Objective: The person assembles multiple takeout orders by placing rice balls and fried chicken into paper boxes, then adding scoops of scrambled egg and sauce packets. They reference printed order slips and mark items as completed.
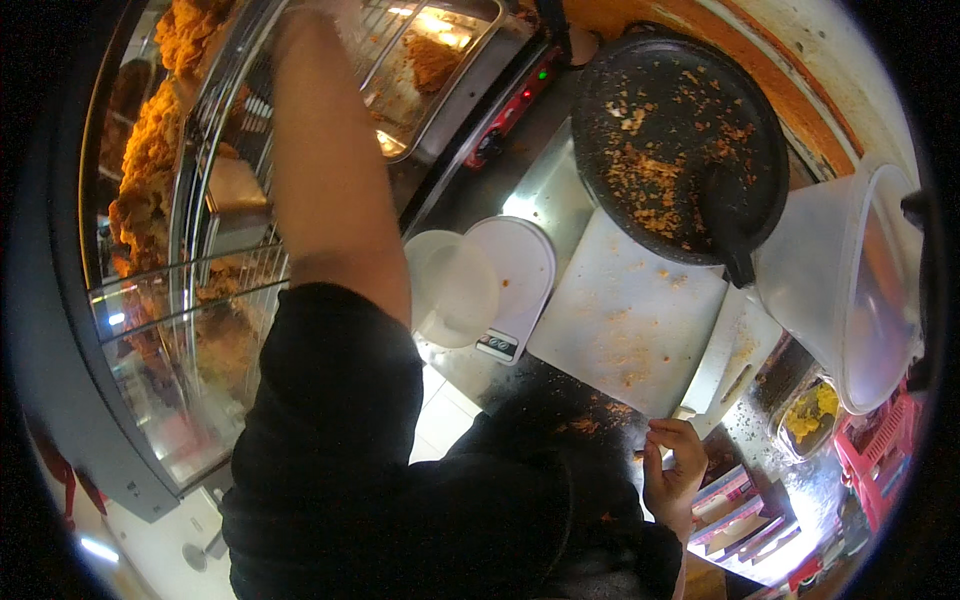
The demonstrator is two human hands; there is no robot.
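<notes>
My left arm reaches up into a heated display case. The left hand (325, 8) is at the top edge, beside a wire rack (375, 35), its fingers out of sight. Low on the right, my right hand (676, 465) has its fingers curled at the handle end of a broad-bladed knife (712, 362); most of the handle is hidden. The blade lies along the right side of a white cutting board (590, 285) scattered with crumbs. Between my arms a translucent round tub (450, 290) rests on a white kitchen scale (522, 265).
Golden fried pieces (150, 150) fill the glass case at left. A round black pan (640, 60) holds crumbs and a dark scoop (730, 215). A large translucent bin (815, 270) stands at right, near a yellow-filled container (810, 415) and a pink basket (880, 450).
</notes>
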